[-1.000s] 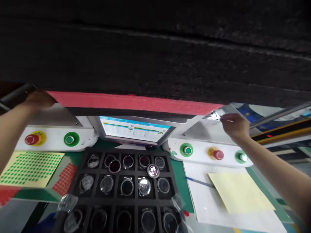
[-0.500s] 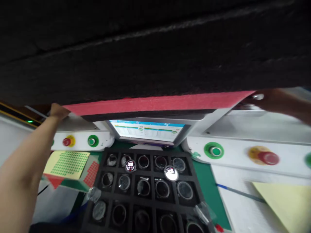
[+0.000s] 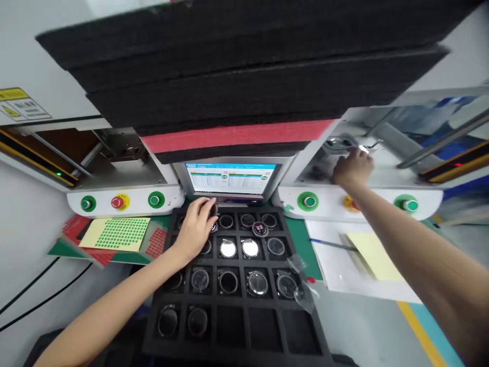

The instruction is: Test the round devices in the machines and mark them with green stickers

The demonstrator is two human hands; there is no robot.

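My left hand [image 3: 194, 228] is closed, thumb and fingers pinching a dark round watch [image 3: 215, 209] just above the upper left part of a black foam tray [image 3: 179, 349]. The tray's square pockets hold several round watches [image 3: 257, 283], a few with lit faces. One lit watch [image 3: 260, 229] lies across a divider in the upper right. My right hand [image 3: 354, 167] reaches into the right bay of the machine, fingers curled at a metal fixture [image 3: 338, 144]. A bright shiny spot shows by its fingertips, and what they hold is hidden.
A monitor [image 3: 229, 179] stands behind the tray, under a stack of black foam [image 3: 244, 76] with a pink layer. White panels with green buttons [image 3: 307, 201] and a red button [image 3: 117, 202] flank it. Sticker sheets [image 3: 122, 233] lie left; yellow paper [image 3: 376, 257] and clear plastic film [image 3: 305, 290] lie right.
My view has drawn back, showing more of the tray and both bays. My left hand has come from the left bay to the tray and now holds a watch. My right hand stays at the right bay.
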